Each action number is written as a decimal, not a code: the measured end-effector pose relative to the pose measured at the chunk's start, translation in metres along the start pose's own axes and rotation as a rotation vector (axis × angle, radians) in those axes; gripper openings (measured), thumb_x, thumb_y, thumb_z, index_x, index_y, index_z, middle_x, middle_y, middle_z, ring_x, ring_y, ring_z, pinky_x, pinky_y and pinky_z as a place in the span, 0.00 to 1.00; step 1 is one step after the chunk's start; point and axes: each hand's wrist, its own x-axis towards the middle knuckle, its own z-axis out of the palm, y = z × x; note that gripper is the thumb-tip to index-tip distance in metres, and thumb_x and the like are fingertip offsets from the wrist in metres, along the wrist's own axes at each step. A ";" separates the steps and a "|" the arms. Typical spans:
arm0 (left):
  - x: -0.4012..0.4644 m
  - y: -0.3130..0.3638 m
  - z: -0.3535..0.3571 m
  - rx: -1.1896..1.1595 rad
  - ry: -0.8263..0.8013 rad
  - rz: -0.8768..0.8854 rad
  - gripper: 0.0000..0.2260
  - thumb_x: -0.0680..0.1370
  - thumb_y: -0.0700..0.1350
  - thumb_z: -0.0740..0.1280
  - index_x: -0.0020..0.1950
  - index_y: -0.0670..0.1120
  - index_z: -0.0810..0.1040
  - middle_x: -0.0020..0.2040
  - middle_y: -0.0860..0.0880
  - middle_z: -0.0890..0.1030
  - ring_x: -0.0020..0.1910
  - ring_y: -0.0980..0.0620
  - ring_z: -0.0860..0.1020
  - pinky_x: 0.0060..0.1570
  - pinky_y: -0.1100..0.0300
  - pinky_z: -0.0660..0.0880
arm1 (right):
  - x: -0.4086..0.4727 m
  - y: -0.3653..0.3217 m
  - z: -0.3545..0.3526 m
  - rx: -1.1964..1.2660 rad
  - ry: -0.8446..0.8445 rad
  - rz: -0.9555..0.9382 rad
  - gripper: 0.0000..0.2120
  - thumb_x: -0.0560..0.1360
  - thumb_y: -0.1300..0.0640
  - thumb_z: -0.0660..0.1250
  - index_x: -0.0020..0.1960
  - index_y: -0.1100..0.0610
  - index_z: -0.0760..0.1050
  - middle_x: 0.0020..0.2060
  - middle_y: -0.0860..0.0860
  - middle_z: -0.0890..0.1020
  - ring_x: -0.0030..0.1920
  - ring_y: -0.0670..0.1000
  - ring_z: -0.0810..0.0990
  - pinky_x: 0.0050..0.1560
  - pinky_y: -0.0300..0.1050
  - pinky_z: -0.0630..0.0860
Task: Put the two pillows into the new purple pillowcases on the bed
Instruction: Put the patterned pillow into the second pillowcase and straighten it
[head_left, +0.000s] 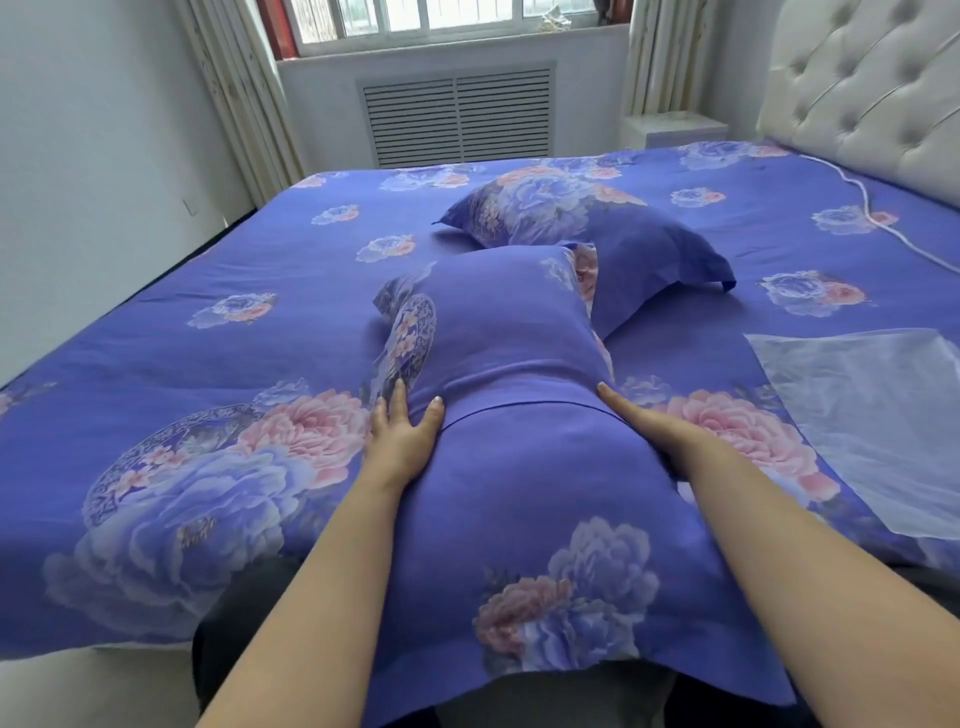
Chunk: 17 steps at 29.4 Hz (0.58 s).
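Note:
A pillow in a purple floral pillowcase (509, 415) lies lengthwise in front of me, its near end hanging over the bed's edge. My left hand (402, 436) presses flat against its left side with straight fingers. On the right side my right hand (644, 426) presses in the same way, fingers straight. The two hands squeeze the pillow in at its middle. A second pillow in a matching purple pillowcase (587, 234) lies farther back on the bed, touching the first one's far end.
The bed (208, 322) has a purple floral sheet. A clear plastic bag (862, 426) lies at the right. A white cable (867, 208) runs near the tufted headboard (872, 93). A radiator cover and window stand beyond the bed.

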 end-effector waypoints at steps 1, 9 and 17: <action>-0.001 -0.004 -0.003 -0.061 -0.001 -0.002 0.32 0.78 0.63 0.55 0.78 0.54 0.47 0.78 0.44 0.48 0.77 0.45 0.48 0.74 0.48 0.48 | -0.005 0.000 0.000 0.068 -0.073 0.003 0.40 0.59 0.25 0.67 0.61 0.50 0.77 0.56 0.50 0.82 0.56 0.52 0.80 0.59 0.50 0.75; 0.007 0.010 -0.047 -0.360 0.029 0.036 0.26 0.82 0.54 0.56 0.77 0.47 0.54 0.76 0.45 0.59 0.74 0.45 0.59 0.71 0.52 0.59 | -0.039 -0.094 0.038 0.090 0.211 -0.503 0.11 0.71 0.55 0.73 0.49 0.61 0.80 0.39 0.52 0.80 0.38 0.46 0.75 0.30 0.36 0.72; 0.004 0.039 -0.071 -0.740 -0.156 0.137 0.24 0.78 0.66 0.49 0.72 0.61 0.63 0.70 0.59 0.68 0.66 0.51 0.70 0.58 0.43 0.74 | -0.060 -0.264 0.116 -0.698 0.555 -1.189 0.18 0.68 0.61 0.60 0.50 0.45 0.82 0.52 0.46 0.82 0.53 0.50 0.78 0.54 0.39 0.72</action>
